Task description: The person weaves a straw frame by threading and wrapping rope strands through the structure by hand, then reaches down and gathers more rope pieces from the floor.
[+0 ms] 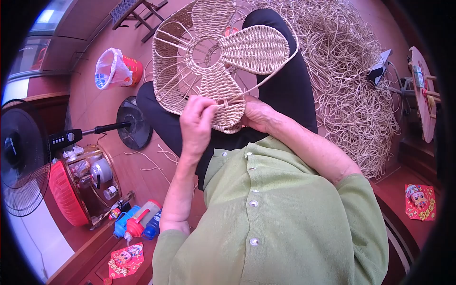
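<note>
A woven basket [256, 47] of pale twisted cord rests across my lap, with petal-shaped panels around an open ring and bare spokes at its left side. My left hand [195, 118] is closed in a pinch over the lower petal, on what looks like a cord strand [227, 102] at its surface. At the petal's right edge, my right hand [256, 114] grips the basket; its fingertips are hidden behind the weave. From near this hand a long loose cord [280, 69] loops up around the right petal.
A large tangled heap of cord [342, 80] covers the floor at right. To the left stand a lined bin [111, 71], a black fan [28, 147] and a small rack [97, 175]. Flasks [142, 218] are near my left elbow. A folding stool [142, 16] stands ahead.
</note>
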`<state>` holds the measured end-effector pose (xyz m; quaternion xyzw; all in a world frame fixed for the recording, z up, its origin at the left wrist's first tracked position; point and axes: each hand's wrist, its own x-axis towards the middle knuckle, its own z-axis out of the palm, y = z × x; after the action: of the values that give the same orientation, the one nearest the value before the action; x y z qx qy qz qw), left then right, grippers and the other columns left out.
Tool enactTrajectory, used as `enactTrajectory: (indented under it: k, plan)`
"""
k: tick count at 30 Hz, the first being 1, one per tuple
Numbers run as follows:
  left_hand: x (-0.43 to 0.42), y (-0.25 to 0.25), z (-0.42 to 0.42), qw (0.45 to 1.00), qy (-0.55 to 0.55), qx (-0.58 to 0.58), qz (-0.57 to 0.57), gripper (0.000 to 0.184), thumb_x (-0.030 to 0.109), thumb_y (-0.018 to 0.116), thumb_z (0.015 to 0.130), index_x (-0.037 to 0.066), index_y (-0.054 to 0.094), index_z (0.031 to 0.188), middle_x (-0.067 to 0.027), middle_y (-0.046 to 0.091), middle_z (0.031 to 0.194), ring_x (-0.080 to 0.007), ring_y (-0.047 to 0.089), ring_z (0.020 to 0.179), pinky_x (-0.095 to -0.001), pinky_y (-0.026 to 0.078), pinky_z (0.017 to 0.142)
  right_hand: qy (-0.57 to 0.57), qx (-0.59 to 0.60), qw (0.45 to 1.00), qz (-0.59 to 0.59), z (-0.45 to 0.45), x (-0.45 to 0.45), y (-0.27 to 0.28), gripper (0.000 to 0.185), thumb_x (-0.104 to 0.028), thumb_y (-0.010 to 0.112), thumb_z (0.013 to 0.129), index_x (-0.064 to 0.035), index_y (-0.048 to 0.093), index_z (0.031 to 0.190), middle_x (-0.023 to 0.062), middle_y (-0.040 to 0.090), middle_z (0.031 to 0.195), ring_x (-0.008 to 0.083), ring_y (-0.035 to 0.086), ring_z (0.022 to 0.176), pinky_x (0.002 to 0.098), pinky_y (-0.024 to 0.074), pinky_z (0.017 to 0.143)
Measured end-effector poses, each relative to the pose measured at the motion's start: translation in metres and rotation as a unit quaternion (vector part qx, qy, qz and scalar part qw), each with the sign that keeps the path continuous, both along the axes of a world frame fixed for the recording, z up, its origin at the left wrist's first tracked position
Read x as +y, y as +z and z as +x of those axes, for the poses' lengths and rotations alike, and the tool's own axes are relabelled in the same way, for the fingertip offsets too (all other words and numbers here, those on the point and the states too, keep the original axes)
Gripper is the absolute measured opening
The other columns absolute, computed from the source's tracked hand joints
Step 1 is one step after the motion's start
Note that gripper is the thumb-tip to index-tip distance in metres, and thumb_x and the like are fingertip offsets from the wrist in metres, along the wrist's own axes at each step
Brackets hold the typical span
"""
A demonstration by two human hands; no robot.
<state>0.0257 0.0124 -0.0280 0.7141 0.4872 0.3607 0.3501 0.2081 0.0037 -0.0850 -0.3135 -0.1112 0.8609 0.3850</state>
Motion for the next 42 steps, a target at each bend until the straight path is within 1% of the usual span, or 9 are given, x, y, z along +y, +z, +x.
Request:
enactTrajectory:
  k: [13, 16, 21, 25, 27, 31, 33, 37, 42]
  plan:
    - [-0.004, -0.003, -0.004, 0.984, 0.008, 0.149, 0.099, 0.024, 0.012, 0.078, 0.079, 0.004, 0.064, 0.097, -0.0064, 0.061, 0.094, -0.0241, 0.057, 0.090, -0.0370, 0.042, 0.084, -0.008, -0.033, 0.999, -0.008, 0.000, -0.004, 0.008, 0.039, -0.015, 0.072, 0.091, -0.0029, 0.061, 0.126, 0.0070, 0.071, 0.113, 0.0159, 0.071, 0.098, 0.0326, 0.0591, 0.085]
    - [-0.010, 0.012, -0.003, 0.963, 0.013, -0.233, -0.134, 0.011, 0.010, 0.068, 0.091, 0.004, 0.062, 0.098, -0.0058, 0.062, 0.092, -0.0191, 0.058, 0.091, -0.0346, 0.043, 0.088, -0.004, -0.037, 0.999, 0.009, -0.001, -0.005, 0.005, 0.038, -0.018, 0.069, 0.094, -0.0043, 0.059, 0.128, 0.0056, 0.070, 0.115, 0.0147, 0.070, 0.099, 0.0325, 0.0589, 0.084]
    - [-0.006, 0.031, -0.107, 0.681, 0.127, -0.664, -0.283, 0.028, 0.014, 0.057, 0.098, 0.014, 0.044, 0.073, 0.0059, 0.022, 0.060, -0.0104, 0.027, 0.056, -0.0315, 0.032, 0.065, -0.016, -0.026, 0.999, -0.011, -0.002, -0.004, 0.004, 0.039, -0.017, 0.069, 0.094, -0.0038, 0.058, 0.129, 0.0064, 0.070, 0.116, 0.0154, 0.070, 0.100, 0.0330, 0.0587, 0.086]
    - [-0.027, 0.029, -0.315, 0.853, 0.451, -0.261, -0.033, 0.014, 0.013, 0.058, 0.097, 0.011, 0.053, 0.084, 0.0080, 0.033, 0.061, -0.0066, 0.033, 0.058, -0.0255, 0.033, 0.058, -0.040, 0.003, 0.998, -0.043, -0.007, -0.003, -0.002, 0.031, -0.012, 0.065, 0.096, -0.0013, 0.059, 0.125, 0.0093, 0.070, 0.114, 0.0182, 0.070, 0.100, 0.0351, 0.0591, 0.089]
    - [-0.020, 0.055, -0.248, 0.908, 0.383, -0.168, 0.018, 0.004, 0.011, 0.059, 0.093, 0.008, 0.060, 0.096, 0.0054, 0.047, 0.071, -0.0060, 0.042, 0.066, -0.0251, 0.040, 0.063, -0.037, 0.010, 0.998, -0.049, -0.008, -0.002, -0.005, 0.032, -0.012, 0.065, 0.096, -0.0012, 0.058, 0.125, 0.0091, 0.070, 0.115, 0.0183, 0.070, 0.099, 0.0349, 0.0591, 0.089]
    - [-0.013, 0.046, -0.077, 0.967, 0.019, 0.196, 0.164, 0.067, 0.034, 0.088, 0.067, 0.008, 0.062, 0.124, -0.0096, 0.062, 0.123, -0.0288, 0.049, 0.128, -0.0430, 0.038, 0.106, -0.018, 0.000, 0.999, -0.028, -0.009, -0.001, -0.009, 0.032, -0.013, 0.064, 0.097, -0.0022, 0.058, 0.126, 0.0079, 0.070, 0.115, 0.0175, 0.070, 0.101, 0.0348, 0.0594, 0.088]
    - [-0.019, 0.028, -0.047, 0.932, -0.053, 0.297, 0.201, 0.047, 0.032, 0.084, 0.074, 0.009, 0.070, 0.113, -0.0092, 0.064, 0.119, -0.0305, 0.052, 0.124, -0.0416, 0.037, 0.106, -0.022, -0.021, 0.999, -0.031, -0.008, -0.001, -0.004, 0.032, -0.013, 0.064, 0.097, -0.0037, 0.058, 0.127, 0.0076, 0.069, 0.116, 0.0171, 0.070, 0.100, 0.0350, 0.0595, 0.088]
    - [-0.002, 0.016, -0.103, 0.962, 0.235, -0.105, -0.089, 0.013, 0.019, 0.069, 0.095, 0.007, 0.069, 0.099, -0.0024, 0.062, 0.071, -0.0152, 0.058, 0.068, -0.0339, 0.050, 0.073, -0.005, -0.020, 0.999, -0.036, -0.005, 0.000, 0.007, 0.036, -0.015, 0.066, 0.096, -0.0050, 0.057, 0.130, 0.0076, 0.068, 0.119, 0.0169, 0.068, 0.105, 0.0357, 0.0583, 0.090]
    - [0.037, -0.013, -0.262, 0.813, 0.243, -0.505, -0.154, 0.026, 0.018, 0.064, 0.098, 0.002, 0.058, 0.117, -0.0051, 0.065, 0.080, -0.0109, 0.062, 0.068, -0.0232, 0.050, 0.059, 0.020, 0.017, 0.999, -0.040, -0.007, 0.003, -0.006, 0.039, -0.018, 0.068, 0.095, -0.0039, 0.060, 0.129, 0.0085, 0.068, 0.120, 0.0182, 0.067, 0.108, 0.0363, 0.0560, 0.095]
